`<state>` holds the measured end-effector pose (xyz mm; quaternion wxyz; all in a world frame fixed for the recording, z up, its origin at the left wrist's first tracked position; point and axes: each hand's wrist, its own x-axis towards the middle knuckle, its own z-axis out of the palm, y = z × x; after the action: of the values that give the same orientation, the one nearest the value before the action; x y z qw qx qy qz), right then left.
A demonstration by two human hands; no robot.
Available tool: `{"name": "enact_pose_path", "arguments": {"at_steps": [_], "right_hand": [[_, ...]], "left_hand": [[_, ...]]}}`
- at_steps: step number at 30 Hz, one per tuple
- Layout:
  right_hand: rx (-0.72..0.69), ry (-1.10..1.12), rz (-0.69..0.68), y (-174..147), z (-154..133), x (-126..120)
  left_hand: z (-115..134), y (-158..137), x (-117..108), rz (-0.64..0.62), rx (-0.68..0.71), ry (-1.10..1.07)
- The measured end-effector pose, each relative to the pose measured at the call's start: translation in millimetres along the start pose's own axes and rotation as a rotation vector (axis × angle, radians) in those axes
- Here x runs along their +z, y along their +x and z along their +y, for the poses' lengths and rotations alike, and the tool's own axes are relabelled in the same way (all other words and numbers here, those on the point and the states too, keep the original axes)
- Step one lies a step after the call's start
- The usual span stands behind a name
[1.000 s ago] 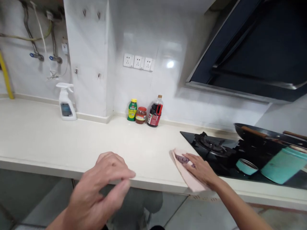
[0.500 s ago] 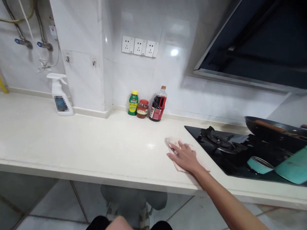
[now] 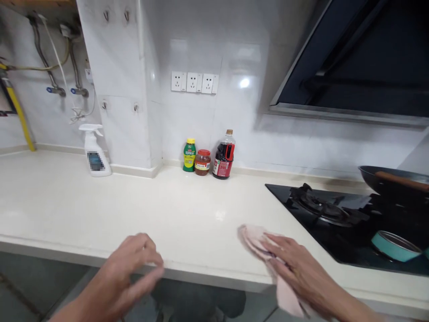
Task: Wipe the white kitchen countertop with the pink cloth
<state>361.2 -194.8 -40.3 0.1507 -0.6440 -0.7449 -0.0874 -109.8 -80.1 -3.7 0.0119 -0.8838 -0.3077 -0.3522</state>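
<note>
A pale pink cloth (image 3: 256,237) is gripped in my right hand (image 3: 291,264) at the counter's front edge, left of the stove. Part of it is bunched under the fingers, and a loose end hangs down below the edge. My left hand (image 3: 134,268) hovers at the front edge of the white counter (image 3: 161,210), holding nothing, its fingers loosely bent and thumb apart.
By the wall stand a green bottle (image 3: 189,155), a red-lidded jar (image 3: 203,163) and a dark sauce bottle (image 3: 224,156). A white spray bottle (image 3: 94,152) is further left. The black stove (image 3: 321,223) carries a wok (image 3: 385,179) and a turquoise pot (image 3: 395,246).
My right hand has drawn the cloth back to the front edge, lifting part of it off the counter. My left hand has come into view, and the camera has tilted up.
</note>
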Motion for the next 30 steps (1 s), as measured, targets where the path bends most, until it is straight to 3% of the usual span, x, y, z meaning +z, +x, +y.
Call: {"name": "enact_pose_path", "arguments": {"at_steps": [3, 6, 11, 15, 19, 26, 30], "right_hand": [[0.204, -0.099, -0.011, 24, 56, 13], [0.439, -0.227, -0.091, 68, 91, 25], [0.668, -0.311, -0.135, 163, 101, 44], [0.65, -0.3, -0.111, 237, 83, 66], [0.535, -0.276, -0.117, 300, 47, 90], [0.323, -0.262, -0.144, 375, -29, 121], [0.249, -0.252, -0.133, 413, -67, 135]], "left_hand": [[-59, 18, 4, -0.04, -0.026, 0.136], [-112, 8, 13, 0.0, -0.141, 0.304], [-146, -10, 20, -0.019, -0.165, 0.36], [-157, -7, 11, -0.054, -0.092, 0.296], [-161, -8, 5, -0.022, -0.085, 0.243], [-136, -3, -1, 0.012, -0.072, 0.274], [-135, -5, -1, 0.011, -0.099, 0.232]]}}
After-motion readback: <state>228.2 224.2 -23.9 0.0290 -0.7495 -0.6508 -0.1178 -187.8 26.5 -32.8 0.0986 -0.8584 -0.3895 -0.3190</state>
